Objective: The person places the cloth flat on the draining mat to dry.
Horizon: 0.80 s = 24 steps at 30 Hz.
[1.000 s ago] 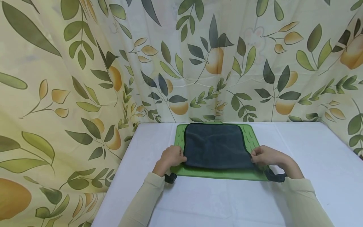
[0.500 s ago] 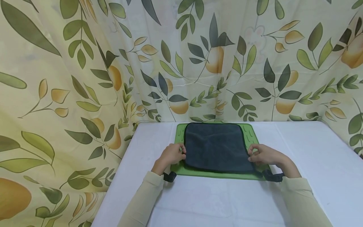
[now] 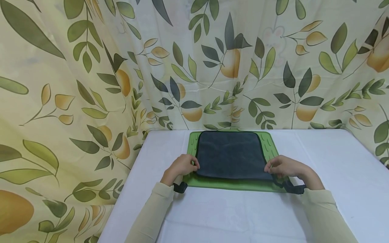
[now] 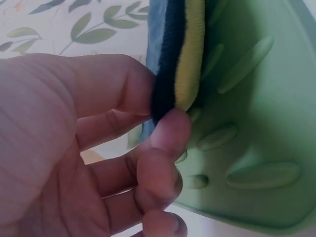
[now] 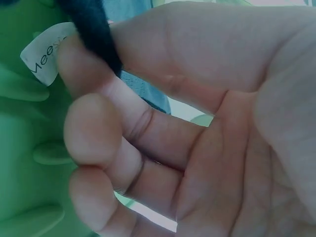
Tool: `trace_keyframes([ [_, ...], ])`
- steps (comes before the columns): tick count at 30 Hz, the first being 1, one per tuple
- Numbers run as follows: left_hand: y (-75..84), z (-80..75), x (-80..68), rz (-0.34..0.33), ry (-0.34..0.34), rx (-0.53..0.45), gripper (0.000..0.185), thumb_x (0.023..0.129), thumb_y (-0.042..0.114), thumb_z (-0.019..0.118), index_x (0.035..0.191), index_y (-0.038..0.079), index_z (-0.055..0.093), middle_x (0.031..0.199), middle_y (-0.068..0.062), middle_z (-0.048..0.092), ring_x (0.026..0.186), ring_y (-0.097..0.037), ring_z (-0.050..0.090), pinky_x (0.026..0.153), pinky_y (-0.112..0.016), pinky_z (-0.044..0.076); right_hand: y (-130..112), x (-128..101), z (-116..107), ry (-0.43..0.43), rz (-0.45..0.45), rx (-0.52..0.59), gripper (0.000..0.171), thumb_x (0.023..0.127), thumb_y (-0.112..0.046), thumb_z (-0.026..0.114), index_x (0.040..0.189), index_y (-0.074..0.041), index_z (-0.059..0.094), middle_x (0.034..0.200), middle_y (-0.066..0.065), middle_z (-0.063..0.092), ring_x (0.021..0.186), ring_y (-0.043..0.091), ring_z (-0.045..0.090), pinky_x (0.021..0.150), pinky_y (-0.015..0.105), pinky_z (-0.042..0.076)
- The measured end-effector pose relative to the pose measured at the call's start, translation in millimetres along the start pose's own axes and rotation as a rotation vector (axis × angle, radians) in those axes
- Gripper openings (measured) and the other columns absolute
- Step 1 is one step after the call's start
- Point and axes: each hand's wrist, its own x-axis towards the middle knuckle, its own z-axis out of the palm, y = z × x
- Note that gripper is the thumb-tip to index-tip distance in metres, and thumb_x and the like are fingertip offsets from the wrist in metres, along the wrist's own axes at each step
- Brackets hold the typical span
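A dark grey-blue cloth (image 3: 231, 155) with a black border lies over a green mat (image 3: 234, 184) with raised oval ridges. My left hand (image 3: 181, 166) pinches the cloth's near left corner between thumb and finger. In the left wrist view the cloth's edge (image 4: 180, 54) shows a yellow underside, raised off the mat. At the near right corner, my right hand (image 3: 285, 166) pinches the dark border (image 5: 98, 37) between thumb and index finger. A white label (image 5: 47, 57) with partly hidden print sticks out beside those fingertips.
The mat rests on a white-covered table (image 3: 237, 216), near its far edge. A curtain (image 3: 212, 67) with leaf and fruit print hangs behind and on the left. Dark wrist straps (image 3: 293, 188) sit below the hands.
The cloth's near edge came toward me, then rose and drew back slightly. Its surface looks smoother and tauter now. Both hands shifted only a little at the corners.
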Motion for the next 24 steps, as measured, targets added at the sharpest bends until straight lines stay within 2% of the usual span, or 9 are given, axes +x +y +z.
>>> trace_keyframes([
  [15, -2.3, 1.5, 0.5, -0.006, -0.077, 0.023, 0.011, 0.094, 0.014, 0.073, 0.087, 0.022, 0.077, 0.089, 0.003, 0.068, 0.07, -0.015, 0.054, 0.061, -0.028, 0.042, 0.9, 1.1, 3.3, -0.011, 0.009, -0.023, 0.016, 0.098, -0.01, 0.062, 0.106, 0.0, 0.072, 0.084, 0.002, 0.06, 0.064, 0.012, 0.052, 0.059, 0.027, 0.045],
  [24, -2.4, 2.9, -1.9, 0.01, -0.11, 0.024, 0.006, 0.091, 0.015, 0.076, 0.088, 0.02, 0.073, 0.075, 0.003, 0.062, 0.066, -0.013, 0.051, 0.059, -0.026, 0.041, 3.9, 2.6, 5.1, -0.013, 0.021, -0.01, 0.017, 0.097, -0.013, 0.065, 0.106, 0.0, 0.07, 0.083, 0.001, 0.058, 0.065, 0.013, 0.051, 0.061, 0.029, 0.046],
])
